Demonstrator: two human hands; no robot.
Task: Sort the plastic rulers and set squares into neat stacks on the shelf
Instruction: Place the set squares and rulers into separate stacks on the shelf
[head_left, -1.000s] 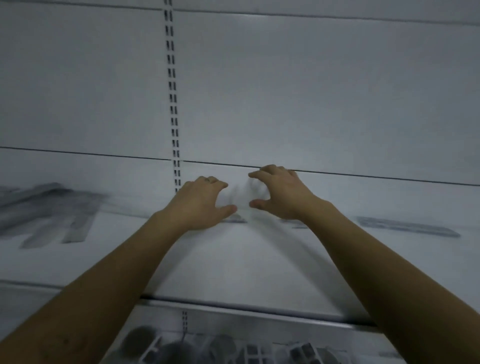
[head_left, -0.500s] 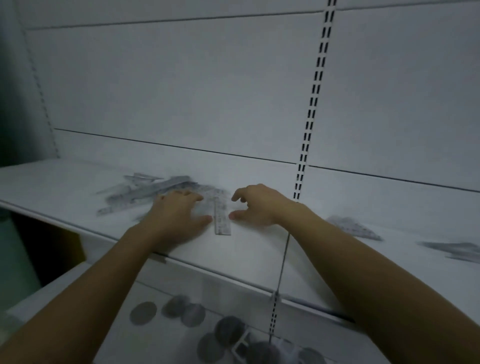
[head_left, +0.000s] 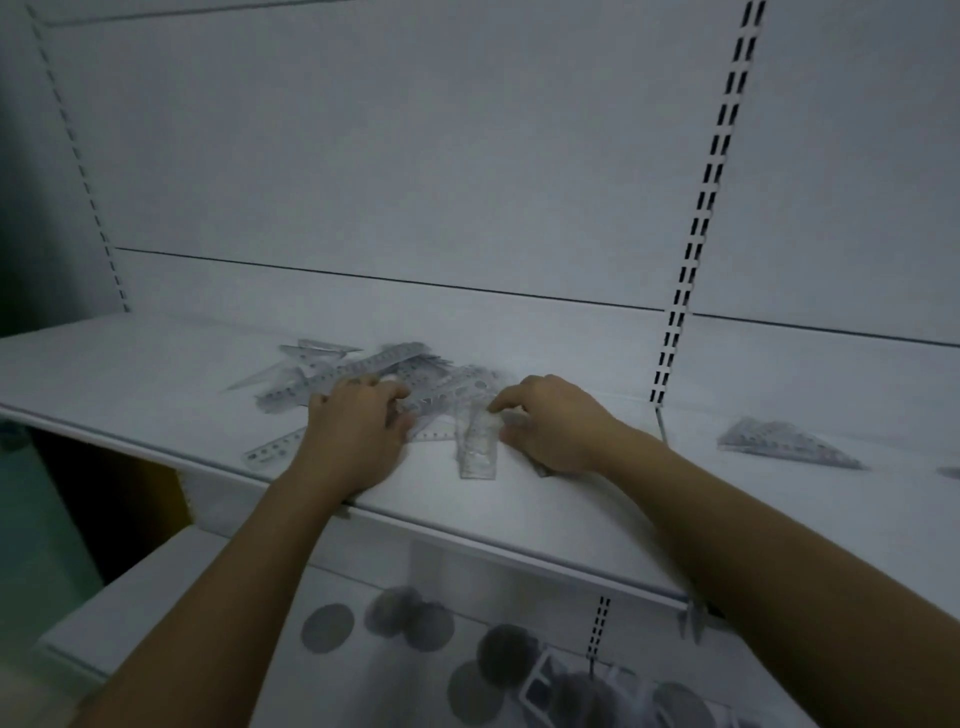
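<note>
While the left hand curls its fingers onto the jumbled rulers mid-frame on the shelf, the nearer right hand pinches the short ruler, which lies front-to-back between both hands.

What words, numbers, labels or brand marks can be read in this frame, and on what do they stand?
None can be read.
Pile of rulers: printed marks show, too blurred to read.
Short ruler near the front of the shelf: scale marks blurred, no digits legible.
Set squares on the right: blurred.
Round items below: no text visible.
</note>
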